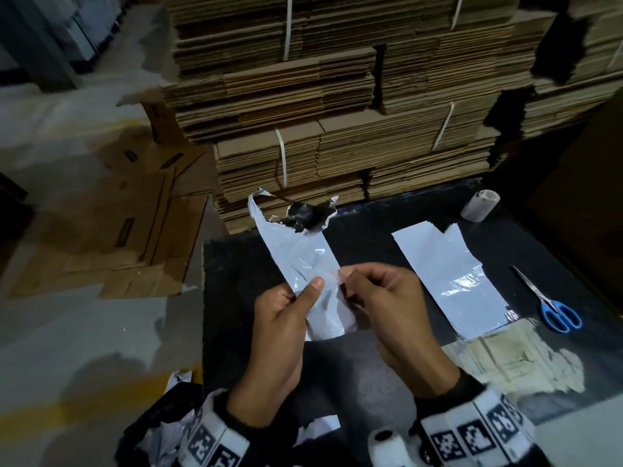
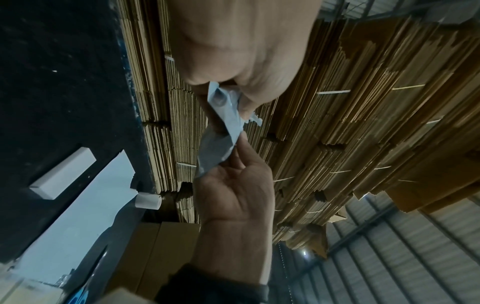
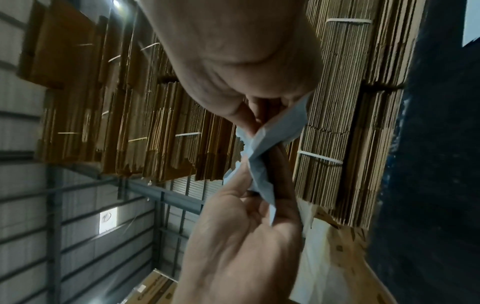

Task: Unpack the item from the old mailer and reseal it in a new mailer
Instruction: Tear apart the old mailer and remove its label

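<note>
I hold the old grey mailer (image 1: 303, 251) above the black table (image 1: 236, 281); its far end is torn open and shows a black lining. My left hand (image 1: 308, 291) pinches its near part between thumb and fingers. My right hand (image 1: 345, 276) pinches the mailer's right edge just beside the left. The wrist views show the crumpled mailer (image 2: 221, 139) (image 3: 262, 148) between both hands. A new grey mailer (image 1: 448, 274) lies flat to the right. A small white box (image 2: 62, 174) lies on the table beside that mailer; in the head view it is hidden.
Blue-handled scissors (image 1: 553, 305) lie at the table's right, and a tape roll (image 1: 480, 205) stands at the far edge. Strapped stacks of flat cardboard (image 1: 337, 112) rise right behind the table. Flattened boxes (image 1: 135, 230) cover the floor on the left. Crumpled mailers (image 1: 168, 429) lie near my left sleeve.
</note>
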Motion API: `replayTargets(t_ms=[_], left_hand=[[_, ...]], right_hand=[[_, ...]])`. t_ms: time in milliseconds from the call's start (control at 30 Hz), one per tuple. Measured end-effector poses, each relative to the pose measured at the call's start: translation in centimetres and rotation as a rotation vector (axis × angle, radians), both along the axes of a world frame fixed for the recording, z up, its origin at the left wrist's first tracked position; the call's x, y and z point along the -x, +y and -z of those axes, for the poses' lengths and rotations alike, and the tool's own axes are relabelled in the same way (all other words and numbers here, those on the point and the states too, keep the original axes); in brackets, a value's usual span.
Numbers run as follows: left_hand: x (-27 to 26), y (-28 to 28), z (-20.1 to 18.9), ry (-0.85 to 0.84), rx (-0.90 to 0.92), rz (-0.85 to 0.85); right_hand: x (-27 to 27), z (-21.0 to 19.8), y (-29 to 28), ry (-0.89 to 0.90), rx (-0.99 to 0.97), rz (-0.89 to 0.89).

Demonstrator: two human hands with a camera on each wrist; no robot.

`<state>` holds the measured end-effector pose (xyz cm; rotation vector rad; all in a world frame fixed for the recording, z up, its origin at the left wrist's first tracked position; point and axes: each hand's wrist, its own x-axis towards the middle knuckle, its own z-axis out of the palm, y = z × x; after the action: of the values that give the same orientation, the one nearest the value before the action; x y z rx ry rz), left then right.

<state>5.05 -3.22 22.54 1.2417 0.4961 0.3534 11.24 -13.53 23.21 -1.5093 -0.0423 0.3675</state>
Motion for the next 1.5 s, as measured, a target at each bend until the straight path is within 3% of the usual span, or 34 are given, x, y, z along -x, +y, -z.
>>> replayTargets(t_ms=[267, 333, 467, 533, 833, 1000, 1233, 1500], left_hand=[[0.1, 0.1, 0.7, 0.011, -0.125, -0.030], [0.1, 0.1, 0.8, 0.006, -0.083, -0.019], [0.1, 0.3, 1.2, 0.009, 0.006, -0.009], [0.1, 0.4, 1.3, 0.001, -0.006, -0.014], [0.0, -0.1, 1.5, -0.016, -0.171, -0.058], [-0.2, -1.0, 1.3, -0.044, -0.110, -0.081], [-0.6, -2.0, 1.6, -0.069, 0.124, -0.150], [-0.5, -1.7, 1.1, -0.028, 0.086, -0.147]], right_hand=[[0.1, 0.9, 0.5, -0.451, 0.324, -0.002], [-0.1, 1.2, 0.5, -0.415, 0.313, 0.008], [-0.5, 1.0, 0.7, -0.069, 0.102, 0.008], [-0.5, 0.8, 0.6, -0.033, 0.062, -0.009], [-0.2, 1.0, 0.5, -0.311, 0.255, 0.024], [0.0, 1.2, 0.6, -0.185, 0.096, 0.133], [0.3, 1.0, 1.0, -0.030, -0.109, 0.205], [0.1, 1.4, 0.0, -0.365, 0.174, 0.111]])
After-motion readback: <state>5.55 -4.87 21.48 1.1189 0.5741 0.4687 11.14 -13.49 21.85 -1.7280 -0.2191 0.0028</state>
